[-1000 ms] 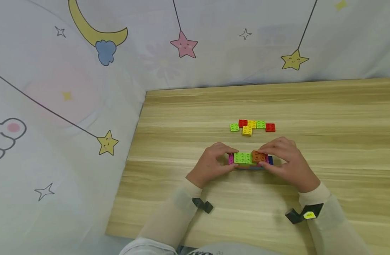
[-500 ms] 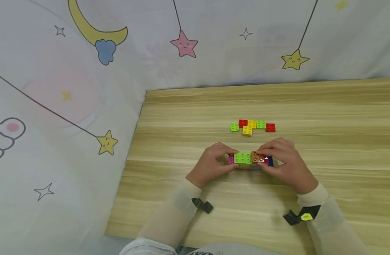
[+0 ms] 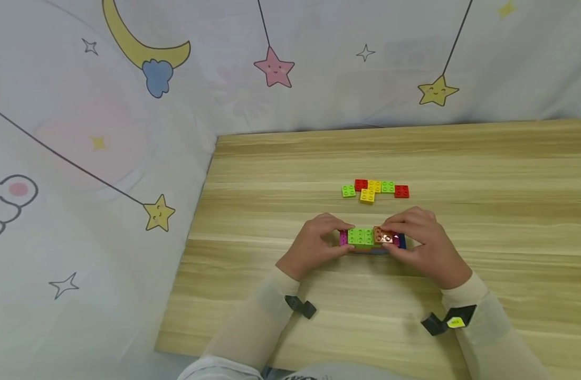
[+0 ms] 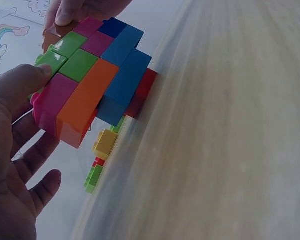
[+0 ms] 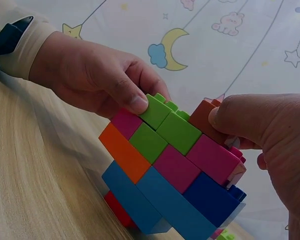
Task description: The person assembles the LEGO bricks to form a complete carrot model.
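A stepped wall of toy building bricks [image 5: 177,167] stands on the table, red at its base, then blue, orange, magenta and green courses. My left hand [image 3: 314,244] pinches a lime green brick [image 5: 155,111] in the top row, thumb on the near face. On that same row, a brown brick [image 3: 383,235] sits at the right, pinched between the thumb and fingers of my right hand [image 3: 430,245]. A magenta brick [image 5: 209,157] lies beneath it. Fingers partly cover both pinched bricks.
Behind the wall lie several loose small bricks, among them a red brick [image 3: 401,191], a yellow brick [image 3: 367,196] and a lime green brick [image 3: 349,191]. The wooden table [image 3: 271,174] ends at a printed cloth backdrop [image 3: 328,95] at the back and left.
My right hand has shifted slightly left, and the brown brick has tipped a little and sits more in line with the green bricks. The left hand keeps its hold.
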A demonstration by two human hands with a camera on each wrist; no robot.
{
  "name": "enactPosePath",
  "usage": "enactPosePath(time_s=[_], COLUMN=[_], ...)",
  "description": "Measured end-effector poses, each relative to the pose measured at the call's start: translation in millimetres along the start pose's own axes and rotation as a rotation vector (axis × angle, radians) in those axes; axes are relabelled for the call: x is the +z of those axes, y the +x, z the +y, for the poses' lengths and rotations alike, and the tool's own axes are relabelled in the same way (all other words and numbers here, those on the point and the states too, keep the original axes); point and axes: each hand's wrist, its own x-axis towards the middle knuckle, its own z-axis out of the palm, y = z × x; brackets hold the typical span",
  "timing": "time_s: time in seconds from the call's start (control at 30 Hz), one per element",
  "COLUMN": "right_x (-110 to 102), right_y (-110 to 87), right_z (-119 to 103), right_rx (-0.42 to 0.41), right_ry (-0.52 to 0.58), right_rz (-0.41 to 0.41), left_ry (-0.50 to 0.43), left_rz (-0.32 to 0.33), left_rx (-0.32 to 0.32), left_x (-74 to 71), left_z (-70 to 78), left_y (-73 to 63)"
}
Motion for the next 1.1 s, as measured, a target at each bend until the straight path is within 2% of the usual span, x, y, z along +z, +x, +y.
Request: enactPosePath(time_s=[0.2, 0.4, 0.63, 0.8, 0.93, 1.1], right_x=[1.4, 0.2, -1.2, -0.6, 0.8, 0.5], right_y=[-1.6, -3.6, -8.0, -10.5, -11.0, -10.8], right_z=[-0.5, 1.0, 4.8, 8.4, 10.6, 9.7], right_rx=[-0.034, -0.023, 0.087, 0.122, 0.127, 0.127], right_ry=[-0.011, -0.019, -0.04, -0.046, -0.045, -0.053], right_rz=[0.026, 0.03, -0.005, -0.029, -0.047, -0.06], left_ry=[-0.002, -0.017, -0.016, -0.092, -0.152, -0.181], left_rz=[-0.012, -0.008, -0.004, 0.027, 0.062, 0.065], left_rx=[-0.005, -0.008, -0.002, -0.013, -0.062, -0.182], left_x=[2.0, 3.8, 1.4, -2.6, -6.7, -10.7], left_z=[-0.3, 0.2, -0.1, -2.7, -8.1, -15.9], left_y=[-1.5, -2.6, -1.6, 0.1, 5.1, 20.1])
